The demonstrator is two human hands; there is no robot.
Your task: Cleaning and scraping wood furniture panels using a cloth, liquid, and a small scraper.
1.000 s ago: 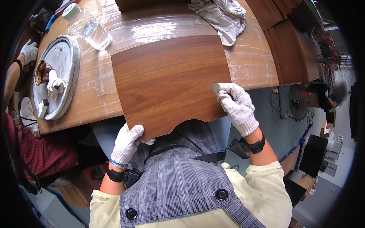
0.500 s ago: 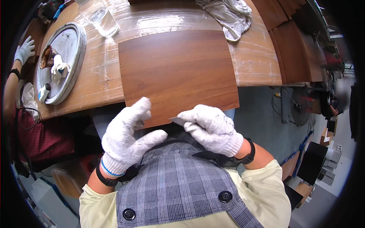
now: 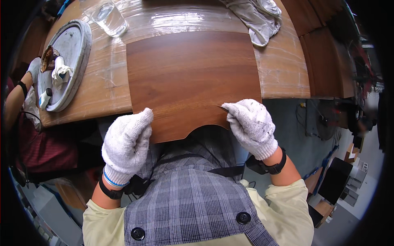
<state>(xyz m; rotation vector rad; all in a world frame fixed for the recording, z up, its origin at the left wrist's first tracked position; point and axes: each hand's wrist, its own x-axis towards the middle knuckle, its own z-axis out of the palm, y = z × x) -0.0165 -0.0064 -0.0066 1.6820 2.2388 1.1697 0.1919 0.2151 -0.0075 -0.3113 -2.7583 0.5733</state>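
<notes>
A brown wood-grain panel [image 3: 193, 74] lies partly on the table and juts over its near edge towards me. Its near edge has a shallow curved cut-out. My left hand [image 3: 128, 141], in a white knitted glove, is closed on the panel's near left corner, thumb on top and fingers below. Gloved the same way, my right hand [image 3: 252, 127] is by the near right corner. Between its thumb and forefinger it pinches a thin, dark, pointed flat piece [image 3: 222, 108] that sticks out over the panel. Whether this hand also grips the panel is hidden.
The table [image 3: 107, 88] is wrapped in clear film. On it are a grey round lid [image 3: 84, 53] holding small items, a clear cup [image 3: 108, 18] and a pale cloth [image 3: 262, 24]. Brown panels [image 3: 328, 61] stand at right. A co-worker's gloved hand [image 3: 34, 67] is at far left.
My left hand has gone from spread fingers to gripping the panel's corner. My right hand has moved right and up with the thin piece. The co-worker's hand has moved down towards the lid.
</notes>
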